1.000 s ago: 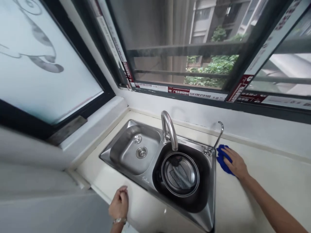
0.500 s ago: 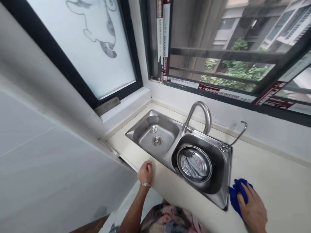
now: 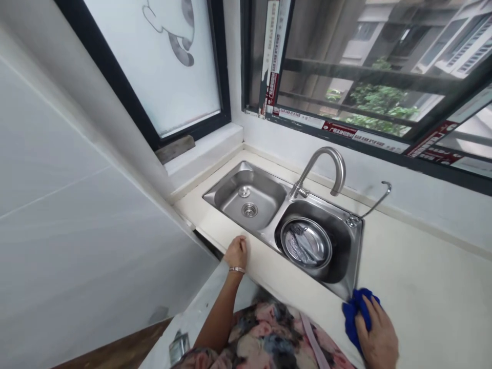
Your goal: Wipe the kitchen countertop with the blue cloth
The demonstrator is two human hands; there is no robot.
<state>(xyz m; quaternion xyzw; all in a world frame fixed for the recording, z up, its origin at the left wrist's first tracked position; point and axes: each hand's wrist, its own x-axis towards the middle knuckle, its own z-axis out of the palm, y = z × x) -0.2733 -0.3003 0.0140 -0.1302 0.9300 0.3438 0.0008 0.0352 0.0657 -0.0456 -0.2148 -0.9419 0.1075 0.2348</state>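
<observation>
My right hand (image 3: 375, 333) grips a crumpled blue cloth (image 3: 358, 313) on the white countertop (image 3: 423, 277), by the front right corner of the sink. Curled into a fist, my left hand (image 3: 236, 252) rests on the counter's front edge, before the left basin, with nothing showing in it. The steel double sink (image 3: 272, 225) has a left basin (image 3: 265, 201) with a drain and a right basin (image 3: 344, 259). Inside the right basin sits a round perforated metal strainer (image 3: 306, 243) with something shiny in it.
A curved steel faucet (image 3: 321, 152) rises behind the sink's divider. At the back right corner stands a thin bent metal spout (image 3: 378, 201). Windows (image 3: 346, 97) line the back, and a grey-white panel (image 3: 96, 215) stands at the left.
The camera view has shifted. My right hand and the blue cloth have moved left and closer to the sink's front right corner. My left hand stays closed at the counter edge.
</observation>
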